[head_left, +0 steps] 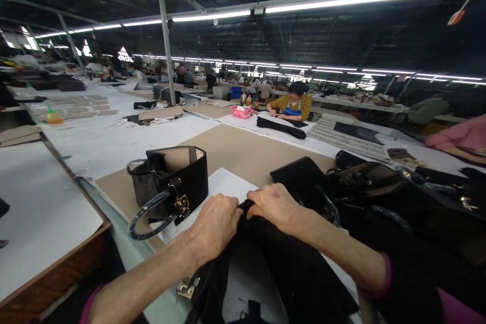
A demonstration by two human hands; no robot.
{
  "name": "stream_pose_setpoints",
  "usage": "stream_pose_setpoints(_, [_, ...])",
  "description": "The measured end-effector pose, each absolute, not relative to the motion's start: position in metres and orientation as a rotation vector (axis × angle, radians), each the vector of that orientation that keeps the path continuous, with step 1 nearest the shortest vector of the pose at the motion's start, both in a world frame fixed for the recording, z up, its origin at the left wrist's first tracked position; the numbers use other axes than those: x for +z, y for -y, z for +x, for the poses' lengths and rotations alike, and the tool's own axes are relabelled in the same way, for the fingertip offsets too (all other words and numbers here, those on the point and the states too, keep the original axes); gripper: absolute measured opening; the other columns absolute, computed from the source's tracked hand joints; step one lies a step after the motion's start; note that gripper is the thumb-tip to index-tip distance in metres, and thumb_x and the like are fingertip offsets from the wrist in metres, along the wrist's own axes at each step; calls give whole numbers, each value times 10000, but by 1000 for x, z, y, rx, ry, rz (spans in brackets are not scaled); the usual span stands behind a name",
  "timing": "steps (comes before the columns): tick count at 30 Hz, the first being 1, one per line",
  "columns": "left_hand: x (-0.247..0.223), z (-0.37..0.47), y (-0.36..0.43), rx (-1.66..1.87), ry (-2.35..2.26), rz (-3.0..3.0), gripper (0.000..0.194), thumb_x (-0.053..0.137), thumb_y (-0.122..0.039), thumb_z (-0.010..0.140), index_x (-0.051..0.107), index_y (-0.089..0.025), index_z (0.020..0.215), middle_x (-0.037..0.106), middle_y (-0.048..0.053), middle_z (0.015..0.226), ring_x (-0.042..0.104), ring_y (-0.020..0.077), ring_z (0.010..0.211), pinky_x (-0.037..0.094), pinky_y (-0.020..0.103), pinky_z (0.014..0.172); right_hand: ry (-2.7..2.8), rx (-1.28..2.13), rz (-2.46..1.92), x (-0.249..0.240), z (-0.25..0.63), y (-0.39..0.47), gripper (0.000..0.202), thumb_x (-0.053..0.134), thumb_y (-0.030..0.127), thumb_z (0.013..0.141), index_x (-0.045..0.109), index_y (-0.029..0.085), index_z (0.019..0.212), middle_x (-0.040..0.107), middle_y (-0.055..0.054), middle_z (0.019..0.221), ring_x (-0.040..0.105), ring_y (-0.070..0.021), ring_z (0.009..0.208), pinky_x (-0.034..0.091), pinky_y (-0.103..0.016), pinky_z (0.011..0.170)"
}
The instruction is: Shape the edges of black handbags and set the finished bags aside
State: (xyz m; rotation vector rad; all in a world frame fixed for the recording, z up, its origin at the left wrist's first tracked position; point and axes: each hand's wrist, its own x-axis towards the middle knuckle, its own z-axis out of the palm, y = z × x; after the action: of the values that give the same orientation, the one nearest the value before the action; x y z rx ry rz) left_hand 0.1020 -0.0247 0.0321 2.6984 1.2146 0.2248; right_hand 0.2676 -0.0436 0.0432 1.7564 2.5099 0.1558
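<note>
Both hands grip the upper edge of a black bag piece held low in front of me. My left hand pinches it from the left, with the fingers closed. Close beside it, my right hand is closed on the same edge, and a small stretch of black material shows between them. A gold-coloured metal fitting hangs at its lower left. To the left stands an open black handbag with a beige lining and a wrapped round handle.
More black bags lie at the right. Brown board and white sheets cover the table. Further back are a pink package, a black strip stack and a person in a yellow patterned top. A yellow bottle stands at the left.
</note>
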Motion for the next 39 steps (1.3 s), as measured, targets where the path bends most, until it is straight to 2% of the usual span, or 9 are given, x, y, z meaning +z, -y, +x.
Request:
stream_pose_setpoints(6, [31,97,32,241,-1343,2710,184,453,-291,820,574,-180,902,649,67,709,619,222,668,382,264,537,-2404,-44,2077,39,270,69,180,574,372,751,580,216,842,641,-8,721,584,-181,721,330,-244,595])
stream_pose_setpoints(9, [33,105,25,301,-1236,2769,129,491,-259,793,572,-183,857,656,55,766,623,221,707,392,263,555,-2362,-120,2218,43,275,86,135,525,344,792,576,236,853,639,3,755,577,-170,766,345,-248,658])
stream_pose_setpoints(12, [34,115,13,324,-1047,2802,131,480,-251,794,597,-193,776,658,41,764,619,211,749,395,256,583,-2307,1,2273,43,275,89,156,494,361,819,591,243,850,649,-2,745,587,-173,756,342,-253,656])
stream_pose_setpoints(17, [33,123,2,273,-939,2868,251,432,-271,821,623,-172,690,654,62,679,609,196,694,381,258,587,-2265,320,2114,36,268,75,178,502,342,825,608,215,760,661,-28,648,609,-175,630,279,-249,511])
stream_pose_setpoints(21, [33,125,1,290,-901,2822,261,438,-244,813,632,-147,667,634,72,617,588,183,639,365,252,572,-2272,389,2072,31,267,69,259,449,369,857,609,211,728,664,-37,630,614,-171,600,249,-257,482])
stream_pose_setpoints(26, [36,119,-2,278,-924,2674,260,449,-315,821,653,-165,760,633,37,662,564,145,636,366,216,561,-2237,424,2097,28,266,72,283,408,377,876,599,203,761,652,-50,630,608,-191,604,243,-267,485])
stream_pose_setpoints(30, [38,86,9,417,-938,2441,304,440,-407,826,620,-180,920,628,9,752,537,122,631,355,203,545,-2308,554,2060,29,260,80,146,484,310,849,575,197,832,649,-46,747,592,-199,686,300,-289,557])
stream_pose_setpoints(35, [36,33,57,444,-1163,2315,385,376,-500,839,602,-188,845,589,-4,671,519,135,632,331,216,554,-2629,680,1755,36,248,83,205,519,201,823,536,188,1027,579,-88,1072,522,-221,928,330,-325,741])
stream_pose_setpoints(39, [28,20,90,342,-1358,2286,364,462,-536,777,556,-188,727,580,1,683,514,145,619,306,227,536,-2594,479,1746,31,247,74,232,438,167,849,524,202,1061,628,-59,905,569,-187,794,345,-297,653])
